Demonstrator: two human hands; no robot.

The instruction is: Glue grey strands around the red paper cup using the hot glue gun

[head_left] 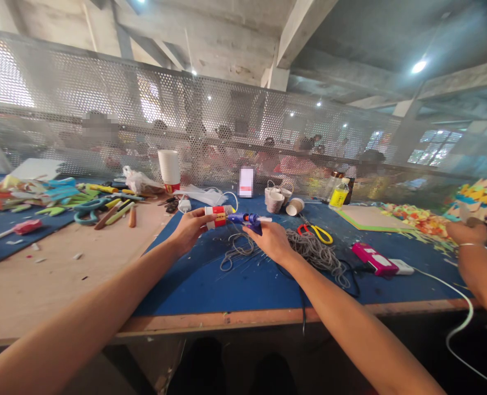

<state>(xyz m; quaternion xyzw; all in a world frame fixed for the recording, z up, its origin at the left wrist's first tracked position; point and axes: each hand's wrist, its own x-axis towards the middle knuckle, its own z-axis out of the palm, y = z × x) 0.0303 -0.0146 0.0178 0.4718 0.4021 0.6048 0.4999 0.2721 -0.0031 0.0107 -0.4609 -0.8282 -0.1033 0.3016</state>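
My left hand (190,231) holds a red and white paper cup (217,218) tipped on its side, fingers wrapped round it. In my right hand (273,240) is a blue hot glue gun (242,218), a pale glue stick (264,219) showing at its rear. The gun's nozzle points left at the greyish end of the cup; whether they touch I cannot tell. Beside and below my right hand lies a loose heap of grey cord (319,253), with strands running left under the cup. Red-and-yellow-handled scissors (322,235) lie just behind the heap.
A magenta power strip (373,259) with a white plug sits right of the cord. Behind stand small cups (274,199), a phone (246,182), a yellow-labelled bottle (339,193) and a cup stack (169,166). Tools (90,211) lie left. Another person's hand (469,234) works at right.
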